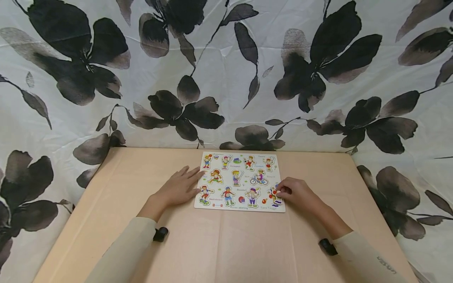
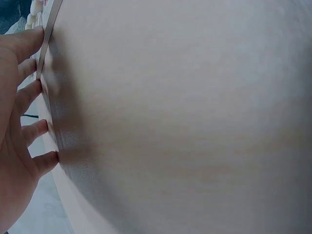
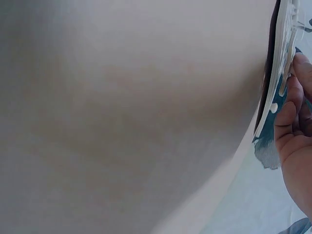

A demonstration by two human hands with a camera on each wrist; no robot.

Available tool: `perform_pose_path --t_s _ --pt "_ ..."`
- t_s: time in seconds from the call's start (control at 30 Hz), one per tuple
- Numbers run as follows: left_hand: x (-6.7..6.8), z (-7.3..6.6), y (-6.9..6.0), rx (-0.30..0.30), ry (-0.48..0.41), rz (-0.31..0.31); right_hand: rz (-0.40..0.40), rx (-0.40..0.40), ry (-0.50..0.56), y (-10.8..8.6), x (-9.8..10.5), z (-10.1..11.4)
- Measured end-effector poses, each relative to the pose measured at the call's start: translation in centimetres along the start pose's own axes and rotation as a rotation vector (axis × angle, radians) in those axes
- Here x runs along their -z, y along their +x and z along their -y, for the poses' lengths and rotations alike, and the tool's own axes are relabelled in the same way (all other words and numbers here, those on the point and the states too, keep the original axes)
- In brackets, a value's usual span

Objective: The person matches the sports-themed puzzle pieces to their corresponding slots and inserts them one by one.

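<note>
A white puzzle board (image 1: 244, 209) with colourful sports figures lies flat near the table's far edge. My left hand (image 1: 178, 188) is at its left side, fingers spread; the thumb and fingertips touch the board's edge, as the left wrist view also shows. At the lower right corner, my right hand (image 1: 301, 193) pinches a figure-shaped puzzle piece (image 1: 273, 194) between thumb and fingers. In the right wrist view this thin piece (image 3: 286, 75) stands tilted against the board's face, partly hidden by the fingers. Whether it is fully seated in its recess I cannot tell.
The light wooden-looking table (image 1: 247, 251) carries the board. Behind and around it hangs a white cloth (image 1: 240, 90) printed with dark flowers. A small black wrist device (image 1: 161, 234) sits at the left cuff, another device (image 1: 328, 247) at the right.
</note>
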State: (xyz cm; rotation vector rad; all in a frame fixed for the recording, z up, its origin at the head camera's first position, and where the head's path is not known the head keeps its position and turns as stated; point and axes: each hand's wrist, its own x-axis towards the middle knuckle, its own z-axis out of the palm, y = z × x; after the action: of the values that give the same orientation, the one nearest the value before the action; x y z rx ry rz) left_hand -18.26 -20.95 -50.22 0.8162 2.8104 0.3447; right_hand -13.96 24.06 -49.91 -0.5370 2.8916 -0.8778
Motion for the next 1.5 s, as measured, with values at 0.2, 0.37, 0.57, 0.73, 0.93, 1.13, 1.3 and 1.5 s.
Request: perform_pose_path --t_s 0.2,0.37,0.57,0.73,0.93,1.13,1.3,1.5 --pt "-0.2 0.0 0.1 -0.009 0.007 -0.001 0.049 0.020 -0.017 -0.1 -0.4 0.3" --pt "-0.2 -0.1 0.1 -0.012 0.005 -0.001 0.065 0.023 -0.018 -0.1 -0.8 0.4" --pt "0.0 -0.3 -0.1 -0.007 -0.005 0.007 0.100 -0.005 -0.010 -0.2 -1.4 0.7" --pt "0.0 -0.5 -0.1 -0.013 -0.004 0.002 0.095 -0.003 -0.007 -0.2 -1.5 0.7" --pt "-0.2 -0.2 -0.4 -0.017 -0.001 -0.015 0.113 -0.002 -0.032 0.3 -1.6 0.9" --pt "-0.4 0.0 -0.3 -0.010 -0.004 -0.017 0.127 0.048 -0.115 0.5 -1.4 1.2" --pt "-0.7 0.0 -0.1 -0.002 -0.015 -0.028 0.096 0.088 -0.157 0.4 -0.9 1.2" --pt "-0.9 0.0 0.0 0.008 -0.022 -0.025 0.068 0.081 -0.154 0.5 -0.1 1.3"
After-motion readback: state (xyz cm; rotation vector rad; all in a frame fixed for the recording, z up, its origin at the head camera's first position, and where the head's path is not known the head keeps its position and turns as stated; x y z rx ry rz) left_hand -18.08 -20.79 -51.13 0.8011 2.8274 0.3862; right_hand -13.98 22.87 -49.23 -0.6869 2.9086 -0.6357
